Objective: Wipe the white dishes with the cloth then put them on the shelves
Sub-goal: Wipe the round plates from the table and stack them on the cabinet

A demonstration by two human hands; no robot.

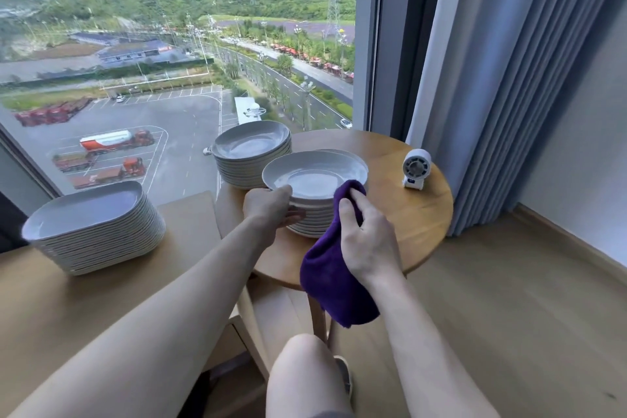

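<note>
The task was at the wiping stage. The right hand (366, 234) pinched the purple cloth (336, 275) between thumb and curled fingers. It pressed the cloth's upper fold onto the near right rim of the top dish (315, 173), and the rest of the cloth hung below the wrist. The left hand (271, 207) gripped the near stack (312, 224) at its left edge, with the thumb at the top dish's rim and the fingers curled against the dishes beneath.

Dish locations:
- The near stack of round dishes stood on the round desk (424, 214), towards its front.
- The far stack (252, 149) of round dishes stood just behind it, at the window side.
- The oblong stack (91, 227) stood on a second wooden desk (51, 299) to the left, well apart from the hands.

A small white fan (416, 168) stood on the round desk beside the curtain (509, 78).

Progress, as judged: no shelves were in view and no dish had visibly been set aside, so the task appeared to be early. All three stacks were tall. Which dishes had already been wiped could not be determined. Wiping of most dishes and all shelving appeared to remain.
</note>
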